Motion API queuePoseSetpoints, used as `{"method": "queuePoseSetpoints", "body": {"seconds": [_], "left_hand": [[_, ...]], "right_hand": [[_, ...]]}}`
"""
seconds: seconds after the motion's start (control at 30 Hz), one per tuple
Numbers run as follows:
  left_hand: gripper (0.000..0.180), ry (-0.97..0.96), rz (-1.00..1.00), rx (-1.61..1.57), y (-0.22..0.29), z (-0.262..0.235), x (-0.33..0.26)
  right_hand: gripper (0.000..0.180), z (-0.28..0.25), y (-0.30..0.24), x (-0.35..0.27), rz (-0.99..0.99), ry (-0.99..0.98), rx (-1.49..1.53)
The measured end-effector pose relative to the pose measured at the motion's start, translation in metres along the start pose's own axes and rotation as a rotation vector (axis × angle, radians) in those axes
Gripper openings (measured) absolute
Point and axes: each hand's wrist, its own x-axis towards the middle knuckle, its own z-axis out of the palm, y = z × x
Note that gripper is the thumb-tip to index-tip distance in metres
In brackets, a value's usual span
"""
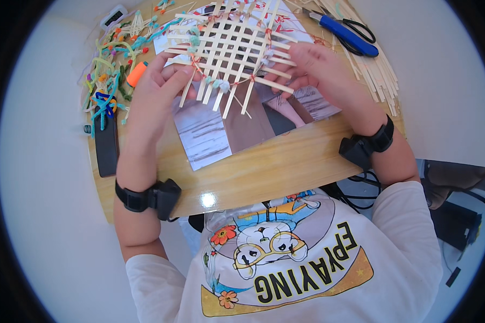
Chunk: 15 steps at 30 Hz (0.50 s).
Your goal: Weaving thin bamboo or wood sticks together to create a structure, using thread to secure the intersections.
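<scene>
A glossy wood-grain worktop [264, 169] stands before me, a bright glint [207, 200] near its front edge; white surfaces [51, 134], wall or floor I can't tell, flank it.

Lg blk caps lettering [311, 273] w/ yellow edges, upside-down in view, on white tee [399, 264].

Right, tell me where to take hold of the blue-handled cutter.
Take the blue-handled cutter by its thick blue handle, probably from the lower right: the handle's broad end faces that way, the metal end points to the upper left, and a black loop crowds its upper side.
</scene>
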Motion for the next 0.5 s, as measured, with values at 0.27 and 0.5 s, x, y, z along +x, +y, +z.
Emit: {"method": "queuePoseSetpoints", "body": {"seconds": [0.27,0.5], "left_hand": [[0.051,-0.219,-0.114,0.281,0.006,-0.018,-0.008],[0.031,0.008,0.045,0.742,0.000,-0.010,-0.007]], "right_hand": [[0.046,-0.013,0.003,0.007,-0.074,0.116,-0.131],[0.034,-0.009,0.008,0.004,-0.135,0.063,-0.235]]}}
